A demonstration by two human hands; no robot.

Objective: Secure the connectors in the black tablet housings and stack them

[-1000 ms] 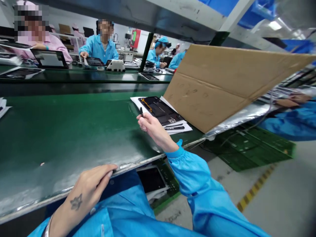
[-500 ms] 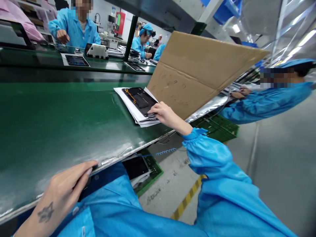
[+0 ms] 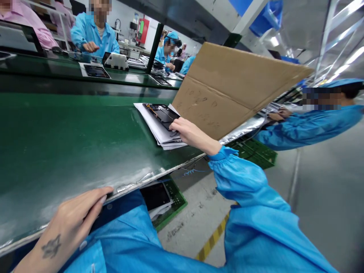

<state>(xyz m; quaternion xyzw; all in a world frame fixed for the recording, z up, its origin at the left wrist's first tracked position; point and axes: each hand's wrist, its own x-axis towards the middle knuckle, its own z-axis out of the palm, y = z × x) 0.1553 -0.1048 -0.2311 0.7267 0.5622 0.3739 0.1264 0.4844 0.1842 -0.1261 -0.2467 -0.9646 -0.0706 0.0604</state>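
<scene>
My right hand is closed on the near edge of a black tablet housing with an orange flex strip along one side. The housing tilts, its near edge raised off a stack of white sheets. Dark edges show between the lower sheets of that stack, on the green bench. By the bench's front edge, my left hand has its fingers together, with thumb and forefinger around a small dark thing mostly hidden beneath them.
A cardboard sheet leans behind the stack. Below the bench, a green crate holds a dark-screened panel. Another tablet part lies on the rear shelf. Co-workers in blue sit across and at the right.
My right hand has tipped the tablet housing, lifting its near edge from the white sheets. The left hand stays by the bench edge. The whole view has shifted slightly.
</scene>
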